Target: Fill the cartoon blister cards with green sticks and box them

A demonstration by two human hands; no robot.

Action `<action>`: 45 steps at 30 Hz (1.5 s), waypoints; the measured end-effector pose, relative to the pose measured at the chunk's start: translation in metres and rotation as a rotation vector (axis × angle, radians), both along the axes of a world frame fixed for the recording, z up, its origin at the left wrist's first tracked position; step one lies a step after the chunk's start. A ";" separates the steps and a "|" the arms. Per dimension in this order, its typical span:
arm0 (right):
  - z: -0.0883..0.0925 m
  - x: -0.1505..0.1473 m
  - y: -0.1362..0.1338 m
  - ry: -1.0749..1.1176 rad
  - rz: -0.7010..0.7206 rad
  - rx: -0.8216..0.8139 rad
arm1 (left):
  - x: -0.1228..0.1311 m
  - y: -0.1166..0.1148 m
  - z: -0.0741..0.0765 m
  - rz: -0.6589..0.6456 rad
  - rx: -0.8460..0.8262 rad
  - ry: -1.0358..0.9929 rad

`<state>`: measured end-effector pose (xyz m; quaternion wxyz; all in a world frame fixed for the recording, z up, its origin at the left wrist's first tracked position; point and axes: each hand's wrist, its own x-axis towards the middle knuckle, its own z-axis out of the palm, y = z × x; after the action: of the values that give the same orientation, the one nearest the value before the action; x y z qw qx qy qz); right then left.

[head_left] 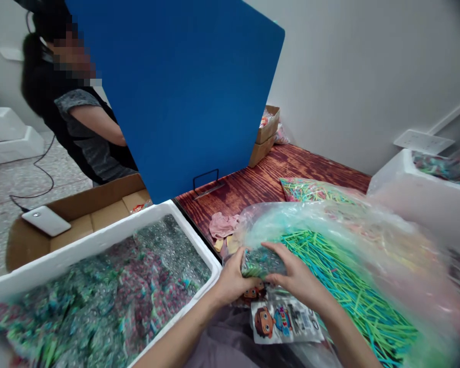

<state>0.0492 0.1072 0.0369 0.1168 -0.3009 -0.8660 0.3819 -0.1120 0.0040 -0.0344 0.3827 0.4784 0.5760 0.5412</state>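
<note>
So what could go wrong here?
The clear packet between the left hand and right hand might slip if either grip loosens. Green and blue strips could spill from the plastic bag, which looks open. The white device at the edge of the cardboard box could fall if its cable is tugged.

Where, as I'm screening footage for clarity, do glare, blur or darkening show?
Head view: milky glare washes over the plastic bag; head view: the contents of the white foam box blur towards the lower left; head view: the top right corner darkens; head view: the left hand and right hand look clearer than the small packet they hold.
</note>
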 end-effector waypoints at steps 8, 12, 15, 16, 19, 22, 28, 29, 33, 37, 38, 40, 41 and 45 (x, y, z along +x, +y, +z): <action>0.016 -0.014 -0.005 -0.043 0.033 0.166 | 0.000 0.010 0.006 0.023 0.023 -0.080; 0.048 -0.015 -0.014 -0.065 0.072 0.365 | -0.002 0.009 0.039 0.004 0.158 -0.213; 0.070 -0.018 -0.030 -0.015 0.079 0.580 | -0.015 -0.002 0.069 -0.029 0.195 -0.280; 0.074 -0.022 -0.037 0.012 0.085 0.625 | -0.022 -0.010 0.077 -0.069 0.190 -0.300; 0.077 -0.041 -0.068 0.137 0.161 0.620 | -0.051 -0.054 0.092 -0.117 0.118 -0.346; 0.069 -0.063 -0.109 0.256 0.336 0.395 | -0.077 -0.124 0.096 -0.014 -0.043 -0.320; 0.038 -0.095 -0.164 0.136 0.514 -0.557 | -0.123 -0.268 0.080 0.197 -0.244 -0.384; 0.031 -0.099 -0.168 0.116 0.481 -0.688 | -0.134 -0.287 0.077 0.260 -0.258 -0.380; 0.008 -0.109 -0.176 0.054 0.371 -0.938 | -0.190 -0.352 0.068 0.470 -0.374 -0.250; -0.010 -0.108 -0.188 0.006 0.342 -1.033 | -0.232 -0.392 0.049 0.470 -0.513 -0.177; -0.014 -0.108 -0.191 0.010 0.319 -1.053 | -0.237 -0.397 0.041 0.451 -0.540 -0.183; -0.024 -0.106 -0.196 0.012 0.262 -1.093 | -0.241 -0.405 0.023 0.396 -0.602 -0.210; -0.028 -0.105 -0.198 0.008 0.240 -1.114 | -0.240 -0.408 0.013 0.366 -0.633 -0.229; -0.053 -0.104 -0.197 -0.035 0.221 -1.209 | -0.234 -0.416 -0.021 0.269 -0.748 -0.297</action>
<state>-0.0553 -0.0901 -0.0165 -0.1291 -0.2285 -0.5240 0.8103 -0.3457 -0.4122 -0.0552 0.5347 0.1438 0.7287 0.4030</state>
